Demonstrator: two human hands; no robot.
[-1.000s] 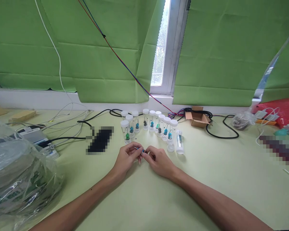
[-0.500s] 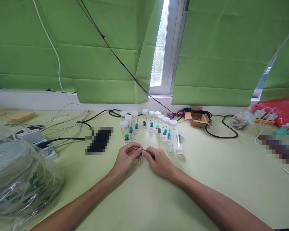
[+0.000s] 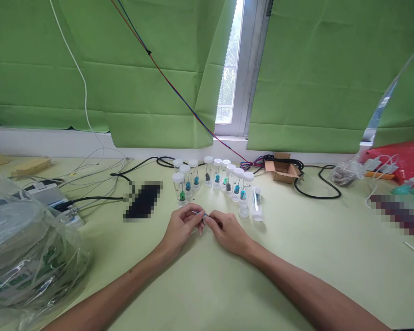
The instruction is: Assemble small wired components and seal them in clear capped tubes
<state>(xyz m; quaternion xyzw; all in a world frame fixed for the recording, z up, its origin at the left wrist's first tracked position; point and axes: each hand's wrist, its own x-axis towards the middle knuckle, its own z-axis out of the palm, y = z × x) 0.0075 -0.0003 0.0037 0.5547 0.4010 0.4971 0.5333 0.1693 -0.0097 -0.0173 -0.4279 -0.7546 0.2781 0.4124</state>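
Note:
My left hand point(image 3: 181, 228) and my right hand point(image 3: 230, 232) meet over the table, fingertips close together. Between them they pinch a small, thin bluish piece point(image 3: 204, 215); most of it is hidden by the fingers, and its kind cannot be made out. Just beyond the hands, several clear tubes with white caps point(image 3: 209, 171) stand upright in an arc, with small blue, green or grey pieces inside. Right of them another clear tube point(image 3: 257, 204) lies on its side, and a small clear round cap point(image 3: 244, 212) sits beside it.
At left a bulky object in clear plastic wrap point(image 3: 31, 257) stands near a power strip point(image 3: 71, 216) with cables. Toward the window are an open cardboard box point(image 3: 284, 174), a coiled black cable point(image 3: 317, 191) and a red bag point(image 3: 407, 158).

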